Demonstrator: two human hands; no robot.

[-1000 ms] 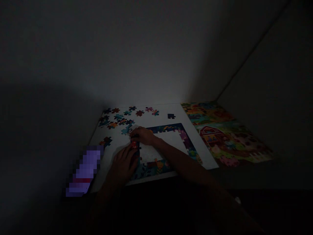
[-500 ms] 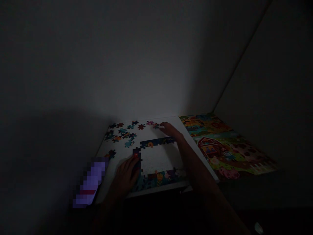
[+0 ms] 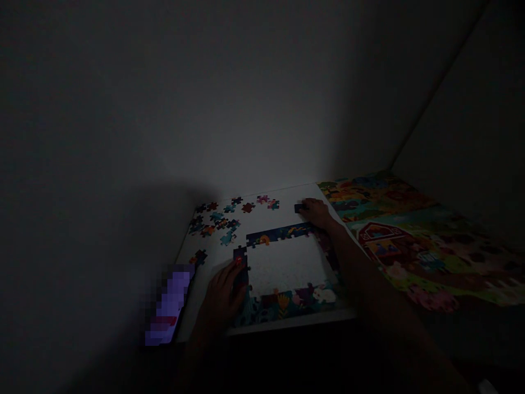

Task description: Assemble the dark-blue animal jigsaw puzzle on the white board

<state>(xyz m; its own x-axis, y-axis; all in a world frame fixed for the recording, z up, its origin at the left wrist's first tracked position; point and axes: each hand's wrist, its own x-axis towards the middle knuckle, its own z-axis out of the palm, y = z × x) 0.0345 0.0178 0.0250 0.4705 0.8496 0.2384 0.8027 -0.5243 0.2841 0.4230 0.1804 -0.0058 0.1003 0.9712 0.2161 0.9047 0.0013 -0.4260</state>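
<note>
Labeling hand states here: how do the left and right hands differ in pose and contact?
The left hand lies near, fingers on the puzzle frame's left edge; the right hand reaches far across the white board. The left hand touches joined pieces; the right hand meets a lone dark piece. Whether it grips that piece is unclear. Both are bare, palm down.

A white desk (image 3: 287, 192) stands in a dim corner. On it lie a half-built puzzle frame (image 3: 287, 301), loose puzzle pieces (image 3: 217, 219) and a colourful farm picture (image 3: 410, 241) beside them.
</note>
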